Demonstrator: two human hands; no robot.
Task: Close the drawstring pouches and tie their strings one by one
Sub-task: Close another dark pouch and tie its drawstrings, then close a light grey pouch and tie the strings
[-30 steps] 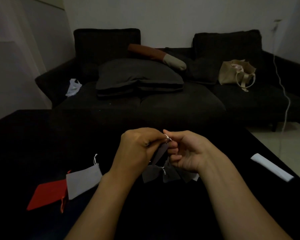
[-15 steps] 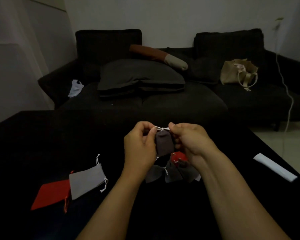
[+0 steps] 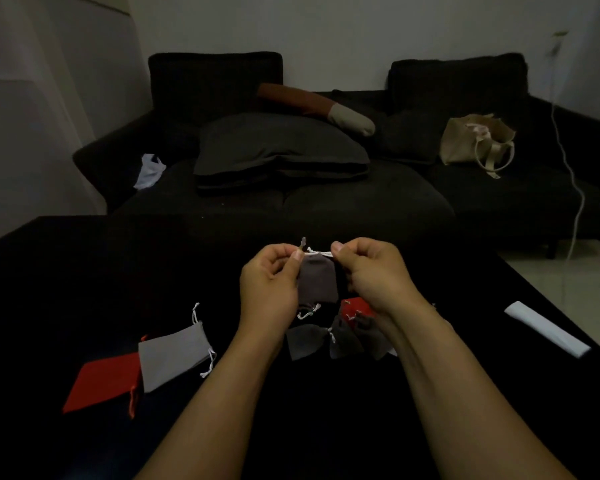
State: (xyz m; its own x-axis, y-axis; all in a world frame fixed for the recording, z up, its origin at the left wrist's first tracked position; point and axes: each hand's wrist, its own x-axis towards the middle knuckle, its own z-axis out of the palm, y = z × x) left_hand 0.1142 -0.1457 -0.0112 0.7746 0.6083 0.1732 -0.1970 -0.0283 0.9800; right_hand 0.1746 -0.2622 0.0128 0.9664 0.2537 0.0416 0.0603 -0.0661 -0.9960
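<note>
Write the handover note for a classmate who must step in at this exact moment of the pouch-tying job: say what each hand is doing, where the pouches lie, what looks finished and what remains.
Left hand and right hand: each pinches one end of the white string of the dark grey pouch, held up above the black table; its mouth looks drawn shut.
Done, apparently: a cluster of cinched pouches lies on the table below the hands.
Left: finish tying this string. The light grey pouch and the red pouch beside it lie flat at the left, looking not yet closed.
</note>
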